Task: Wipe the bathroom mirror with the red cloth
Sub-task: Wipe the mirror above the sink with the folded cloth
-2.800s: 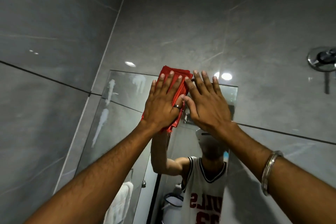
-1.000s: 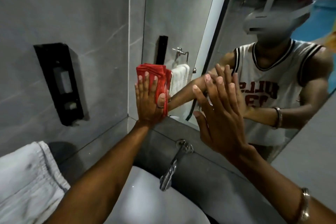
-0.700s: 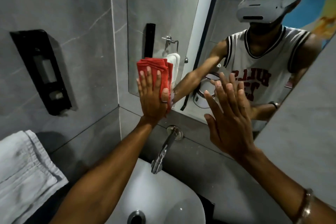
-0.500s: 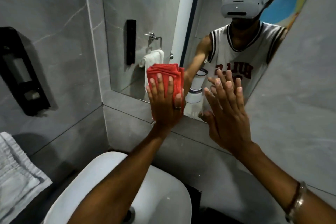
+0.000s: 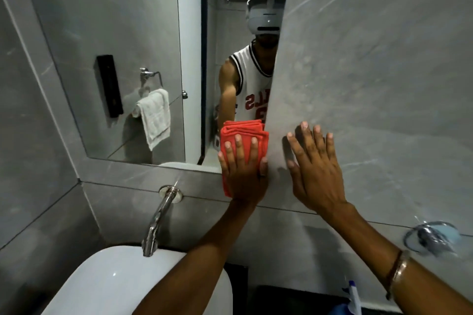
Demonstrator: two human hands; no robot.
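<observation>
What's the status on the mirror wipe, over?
Left hand flat, pressing red cloth across mirror lower right corner. Right hand flat on wall tile beside it. Tap below, apart from cloth.

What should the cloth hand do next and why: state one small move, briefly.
Probably slide the left hand and red cloth up and left, back onto the glass. The cloth sits at the lower right corner of the mirror, partly over the tile below, and most of the glass lies up and left. The right hand rests flat on the wall, out of the way.
</observation>
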